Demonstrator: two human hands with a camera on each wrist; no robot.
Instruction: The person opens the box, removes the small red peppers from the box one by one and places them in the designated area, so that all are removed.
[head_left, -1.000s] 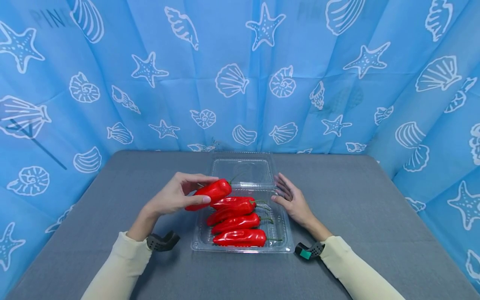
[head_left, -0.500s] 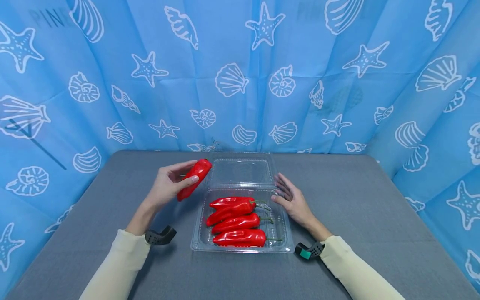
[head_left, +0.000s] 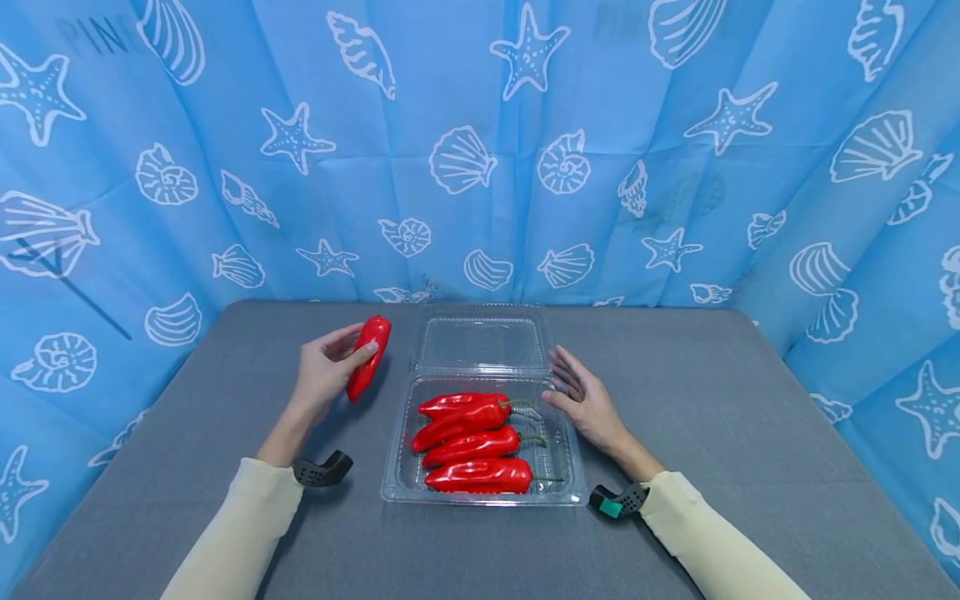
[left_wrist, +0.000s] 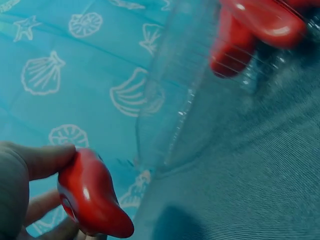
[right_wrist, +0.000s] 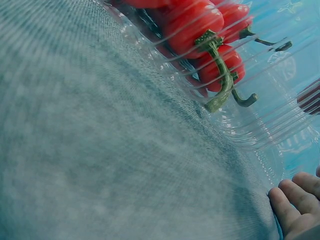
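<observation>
My left hand (head_left: 322, 371) holds a glossy red pepper (head_left: 369, 358) between thumb and fingers, left of a clear plastic clamshell box (head_left: 401, 492). In the left wrist view the held pepper (left_wrist: 90, 195) points its curved tip away from the hand. Several more red peppers (head_left: 480, 475) lie side by side in the box, their green stems toward the right. At the box's right edge, my right hand (head_left: 592, 408) has its fingers loosely extended, thumb close to the rim, holding nothing. The right wrist view shows green stems (right_wrist: 220, 75) through the ribbed plastic wall.
The box's clear lid (head_left: 483, 342) lies folded back behind it. A grey cloth (head_left: 712, 400) covers the table. Behind the table hangs a blue curtain (head_left: 480, 225) with white shells and starfish. Black bands (head_left: 322, 471) are on both wrists.
My left hand has carried the red pepper from above the box's left side outward to the left, turning it more upright in the head view. The right hand has stayed in place.
</observation>
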